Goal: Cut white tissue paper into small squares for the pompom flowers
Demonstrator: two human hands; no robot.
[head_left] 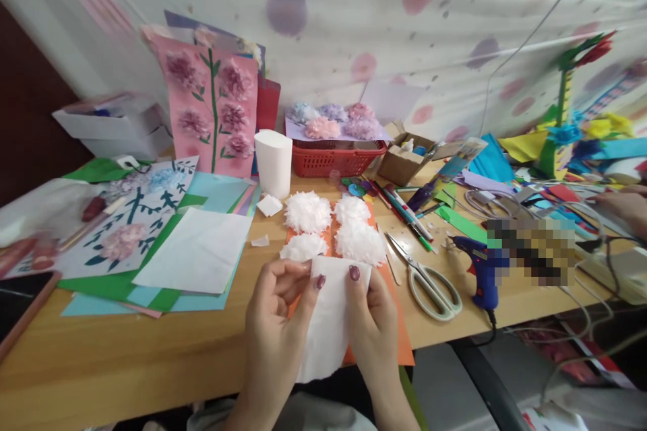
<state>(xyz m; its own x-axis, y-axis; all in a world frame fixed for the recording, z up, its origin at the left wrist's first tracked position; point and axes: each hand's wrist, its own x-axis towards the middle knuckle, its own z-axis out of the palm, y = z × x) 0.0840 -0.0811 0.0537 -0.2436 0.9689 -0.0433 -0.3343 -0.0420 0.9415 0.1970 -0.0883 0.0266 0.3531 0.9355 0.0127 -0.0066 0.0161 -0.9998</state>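
Observation:
Between my two hands a strip of white tissue paper [328, 330] hangs down over the table's front edge. My left hand [280, 310] pinches its upper left corner, thumb in front. On the upper right corner my right hand [371, 310] has the same pinch. Just beyond the fingertips, several fluffy white paper flowers [308, 211] lie on an orange sheet [402, 323], partly hidden by my hands. A tissue roll [273, 165] stands upright behind them, with a small folded white square [269, 206] by its foot.
Right of the orange sheet lie scissors [429, 286] and a blue glue gun [482, 269] with its cord. A stack of coloured paper topped by a white sheet [195, 249] is at left. A red basket [336, 158] stands at the back. Another person's hand [624, 209] shows far right.

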